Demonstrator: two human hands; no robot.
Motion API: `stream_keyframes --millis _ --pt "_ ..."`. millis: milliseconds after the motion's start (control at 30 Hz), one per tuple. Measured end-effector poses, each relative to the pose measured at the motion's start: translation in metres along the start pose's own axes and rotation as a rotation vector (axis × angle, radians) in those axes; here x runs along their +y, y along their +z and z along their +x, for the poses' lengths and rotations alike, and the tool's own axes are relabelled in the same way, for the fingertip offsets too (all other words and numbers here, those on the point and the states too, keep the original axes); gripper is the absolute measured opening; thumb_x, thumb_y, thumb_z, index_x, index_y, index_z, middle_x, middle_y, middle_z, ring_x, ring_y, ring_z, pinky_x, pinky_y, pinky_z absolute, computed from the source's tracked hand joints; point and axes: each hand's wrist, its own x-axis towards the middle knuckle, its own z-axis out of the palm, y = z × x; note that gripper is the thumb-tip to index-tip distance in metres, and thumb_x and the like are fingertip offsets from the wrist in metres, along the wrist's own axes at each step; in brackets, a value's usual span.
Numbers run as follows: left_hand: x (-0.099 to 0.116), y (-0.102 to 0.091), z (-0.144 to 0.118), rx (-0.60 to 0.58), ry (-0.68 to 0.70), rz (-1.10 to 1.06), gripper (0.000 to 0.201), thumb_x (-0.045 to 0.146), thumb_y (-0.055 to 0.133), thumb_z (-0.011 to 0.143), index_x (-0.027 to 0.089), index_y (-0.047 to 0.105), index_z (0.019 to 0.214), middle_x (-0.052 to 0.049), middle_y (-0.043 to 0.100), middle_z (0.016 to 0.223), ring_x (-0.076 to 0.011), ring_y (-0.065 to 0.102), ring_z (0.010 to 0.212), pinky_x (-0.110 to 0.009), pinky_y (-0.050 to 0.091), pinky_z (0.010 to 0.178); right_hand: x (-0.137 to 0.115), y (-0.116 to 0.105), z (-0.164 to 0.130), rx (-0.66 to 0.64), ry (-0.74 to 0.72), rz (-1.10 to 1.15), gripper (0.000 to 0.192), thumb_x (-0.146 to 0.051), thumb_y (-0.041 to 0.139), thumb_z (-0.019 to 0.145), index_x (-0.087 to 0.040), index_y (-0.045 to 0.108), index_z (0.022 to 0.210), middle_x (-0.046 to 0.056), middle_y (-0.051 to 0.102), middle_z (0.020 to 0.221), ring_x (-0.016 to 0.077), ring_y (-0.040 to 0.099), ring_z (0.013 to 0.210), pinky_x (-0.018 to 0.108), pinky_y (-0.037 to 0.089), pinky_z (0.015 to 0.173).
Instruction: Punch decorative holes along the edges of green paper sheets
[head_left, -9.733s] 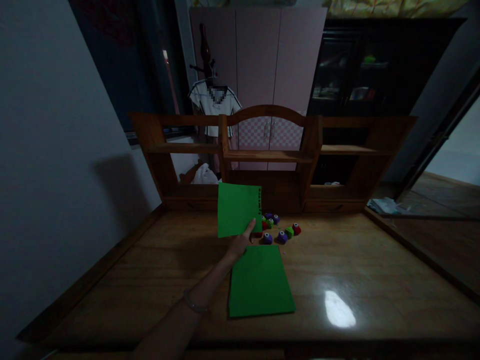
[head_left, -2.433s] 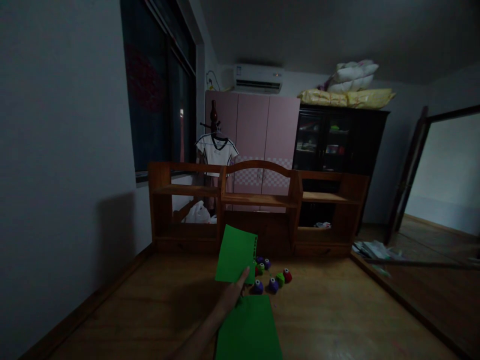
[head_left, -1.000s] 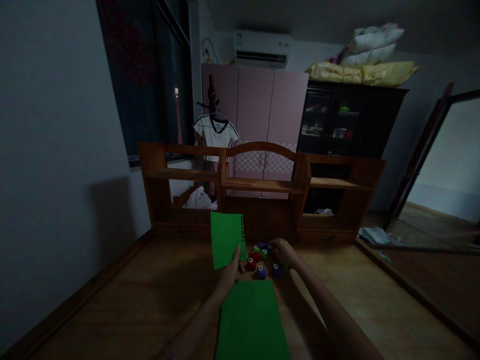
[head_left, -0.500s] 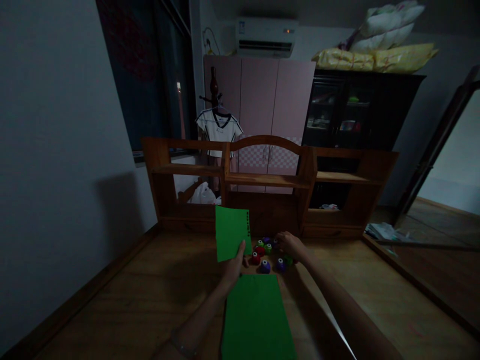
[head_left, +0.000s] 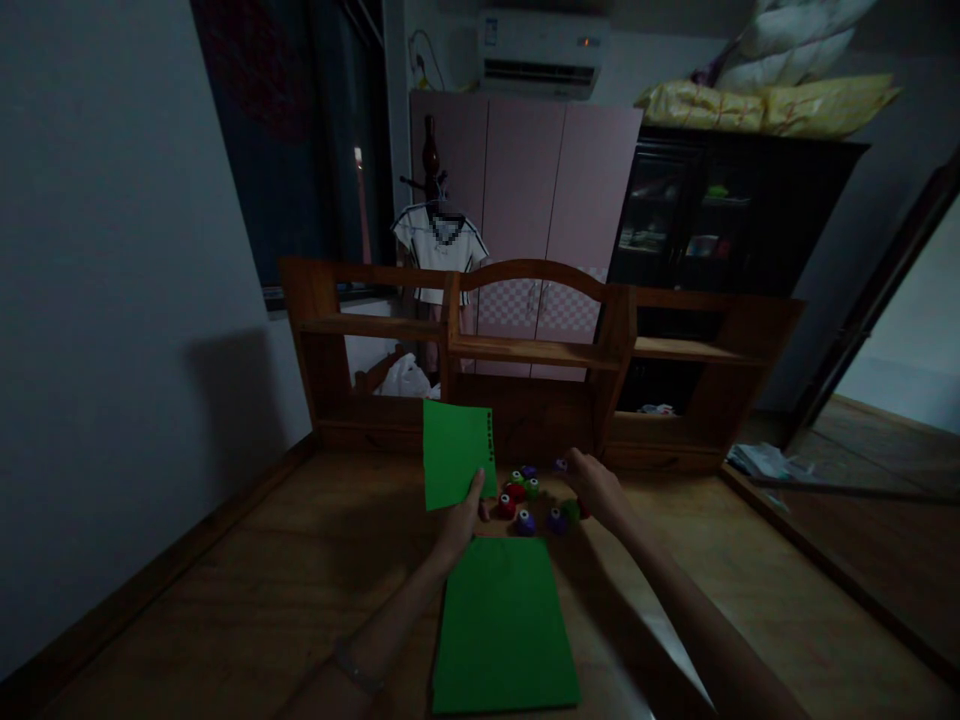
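My left hand (head_left: pixel 459 515) holds a green paper sheet (head_left: pixel 454 455) upright by its lower edge; a row of punched holes runs down its right side. A second green sheet (head_left: pixel 502 625) lies flat on the wooden desk (head_left: pixel 300 570) just in front of that hand. Behind it sits a cluster of small punches (head_left: pixel 525 505) in red, green and purple. My right hand (head_left: pixel 594 487) hovers at the cluster's right side. Its fingertips pinch a small purple punch (head_left: pixel 560 464), lifted slightly off the desk.
A wooden shelf unit (head_left: pixel 525 350) stands along the desk's back edge. The wall is close on the left. Papers (head_left: pixel 761 462) lie at the desk's far right corner. A pink wardrobe and a dark cabinet stand behind.
My right hand came into view, reached into the punch cluster and has risen slightly with a purple punch at its fingertips. My left hand keeps the green sheet upright.
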Motion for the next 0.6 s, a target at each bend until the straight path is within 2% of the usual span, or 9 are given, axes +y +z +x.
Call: stream_keyframes --millis 67,133,267,400,500,600 --pt "0.001 -0.001 0.0 -0.022 -0.017 -0.028 0.069 0.075 0.021 0.074 0.02 0.05 0.044 -0.003 0.059 0.055 -0.0179 0.055 0.06 -0.028 0.039 0.074 -0.001 0.004 -0.001 -0.108 -0.01 -0.076 0.017 -0.034 0.053 0.085 -0.022 0.052 0.097 0.006 0.06 0.09 0.0194 0.056 0.08 0.024 0.036 0.063" --pt "0.001 -0.001 0.0 0.008 0.001 -0.056 0.068 0.075 0.023 0.075 0.02 0.048 0.043 -0.003 0.058 0.055 -0.0182 0.056 0.061 -0.028 0.038 0.075 -0.002 0.008 0.0 -0.175 -0.04 -0.109 0.015 -0.028 0.056 0.083 -0.019 0.054 0.096 0.008 0.06 0.093 0.021 0.055 0.088 0.025 0.036 0.068" --pt "0.001 0.0 0.001 0.068 0.034 -0.089 0.065 0.073 0.027 0.075 0.021 0.044 0.039 -0.003 0.055 0.052 -0.0188 0.056 0.063 -0.028 0.038 0.077 -0.009 0.011 0.014 -0.216 -0.072 -0.092 0.011 -0.017 0.056 0.078 -0.017 0.059 0.089 0.01 0.061 0.097 0.0215 0.052 0.097 0.025 0.035 0.077" --pt "0.001 0.0 0.001 0.049 0.021 -0.076 0.064 0.072 0.029 0.075 0.021 0.045 0.04 -0.002 0.055 0.052 -0.0179 0.055 0.061 -0.028 0.038 0.077 -0.023 0.017 0.038 -0.217 -0.016 -0.055 0.017 -0.028 0.048 0.086 -0.018 0.062 0.09 0.009 0.063 0.095 0.0194 0.056 0.092 0.024 0.037 0.073" --pt "0.0 0.0 0.001 -0.006 0.032 -0.047 0.065 0.07 0.024 0.077 0.021 0.047 0.042 -0.001 0.053 0.051 -0.0166 0.053 0.057 -0.028 0.038 0.077 -0.032 0.026 0.052 -0.246 0.059 -0.032 0.025 -0.04 0.055 0.082 -0.017 0.065 0.084 0.009 0.065 0.085 0.0203 0.06 0.084 0.023 0.038 0.064" --pt "0.0 0.0 0.0 0.039 0.054 -0.041 0.063 0.071 0.026 0.076 0.021 0.045 0.042 -0.001 0.052 0.051 -0.0172 0.053 0.059 -0.028 0.038 0.076 -0.037 0.034 0.06 -0.278 0.106 0.006 0.025 -0.041 0.061 0.076 -0.017 0.067 0.072 0.007 0.066 0.073 0.019 0.062 0.072 0.022 0.036 0.056"
